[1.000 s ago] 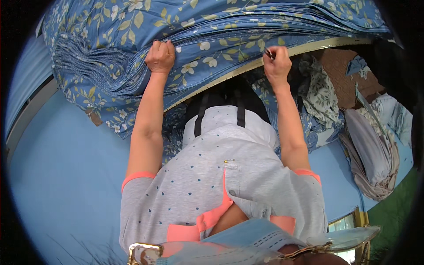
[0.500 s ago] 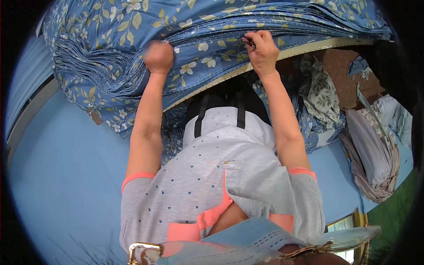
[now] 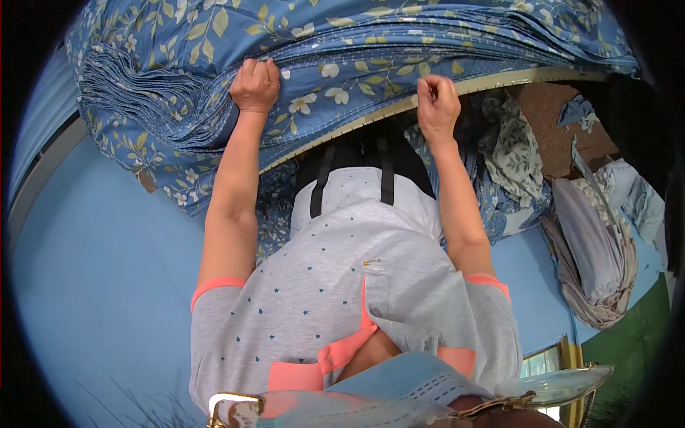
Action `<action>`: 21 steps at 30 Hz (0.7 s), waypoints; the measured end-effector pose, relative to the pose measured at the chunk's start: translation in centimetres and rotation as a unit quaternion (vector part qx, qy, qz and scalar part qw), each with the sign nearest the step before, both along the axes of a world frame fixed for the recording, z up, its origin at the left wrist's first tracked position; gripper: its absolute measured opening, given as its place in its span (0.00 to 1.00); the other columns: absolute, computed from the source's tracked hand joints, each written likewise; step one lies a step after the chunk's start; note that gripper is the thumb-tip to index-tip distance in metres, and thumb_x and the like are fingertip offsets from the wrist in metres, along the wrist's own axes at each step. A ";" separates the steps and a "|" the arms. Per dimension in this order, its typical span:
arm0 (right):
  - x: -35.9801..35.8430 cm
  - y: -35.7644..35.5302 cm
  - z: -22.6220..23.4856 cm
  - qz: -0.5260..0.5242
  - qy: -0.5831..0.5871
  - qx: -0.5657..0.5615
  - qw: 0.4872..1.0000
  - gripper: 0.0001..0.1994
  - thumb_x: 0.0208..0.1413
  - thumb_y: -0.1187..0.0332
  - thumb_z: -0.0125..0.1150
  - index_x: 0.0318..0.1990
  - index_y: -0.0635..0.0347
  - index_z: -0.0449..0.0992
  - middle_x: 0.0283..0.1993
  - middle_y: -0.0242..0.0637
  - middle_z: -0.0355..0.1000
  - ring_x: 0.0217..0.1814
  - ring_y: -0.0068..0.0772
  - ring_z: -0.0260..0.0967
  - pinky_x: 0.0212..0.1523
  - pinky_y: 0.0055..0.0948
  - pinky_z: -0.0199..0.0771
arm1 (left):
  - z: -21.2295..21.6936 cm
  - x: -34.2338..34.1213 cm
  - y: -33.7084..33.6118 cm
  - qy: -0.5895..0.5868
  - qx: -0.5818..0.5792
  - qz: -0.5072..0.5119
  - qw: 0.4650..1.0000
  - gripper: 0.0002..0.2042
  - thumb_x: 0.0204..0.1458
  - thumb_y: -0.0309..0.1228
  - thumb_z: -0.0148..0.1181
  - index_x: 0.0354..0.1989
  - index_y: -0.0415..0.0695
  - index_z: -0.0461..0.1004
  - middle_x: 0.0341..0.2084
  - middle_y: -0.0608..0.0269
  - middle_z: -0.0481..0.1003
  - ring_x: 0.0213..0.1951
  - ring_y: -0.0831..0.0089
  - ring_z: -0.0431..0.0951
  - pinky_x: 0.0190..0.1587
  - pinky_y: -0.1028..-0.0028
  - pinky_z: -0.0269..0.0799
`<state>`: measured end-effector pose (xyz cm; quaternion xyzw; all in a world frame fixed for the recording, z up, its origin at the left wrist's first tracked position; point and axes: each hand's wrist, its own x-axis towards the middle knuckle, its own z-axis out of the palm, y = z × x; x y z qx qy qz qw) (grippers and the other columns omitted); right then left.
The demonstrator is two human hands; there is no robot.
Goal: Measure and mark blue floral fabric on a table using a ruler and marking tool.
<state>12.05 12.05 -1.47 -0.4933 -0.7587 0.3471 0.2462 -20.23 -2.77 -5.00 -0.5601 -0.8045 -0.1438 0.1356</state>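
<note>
Blue cloth with white flowers and yellow-green leaves (image 3: pixel 207 39) covers the table, its many layered, stitched edges running in long folds across it. My left hand (image 3: pixel 255 87) is closed at the left part of these folds, gripping the cloth edge. Close to the table's front edge, my right hand (image 3: pixel 438 110) is closed with its fingertips pressed together, above the cloth's near border. A small dark spot shows between those fingers, but I cannot tell what it is.
A cream table edge with tick marks (image 3: pixel 499 83) curves along the front. To the right lie a crumpled pale leaf-print cloth (image 3: pixel 517 153), a brown board (image 3: pixel 556 118) and a grey-beige cloth bundle (image 3: pixel 589 239). More blue floral cloth hangs below the table.
My right hand has moved right and toward me, to the table's front edge; its fingers have curled in, hiding more of the small dark thing. My left hand stays at the folds.
</note>
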 end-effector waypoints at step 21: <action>-0.9 10.4 4.3 0.341 -0.087 0.199 0.915 0.13 0.52 0.64 0.71 0.45 0.51 0.79 0.36 0.31 0.76 0.35 0.36 0.75 0.33 0.31 0.75 | -0.2 -0.3 0.0 0.018 0.032 -0.009 0.999 0.16 0.57 0.35 0.59 0.16 0.49 0.67 0.20 0.65 0.68 0.19 0.62 0.73 0.20 0.66 0.69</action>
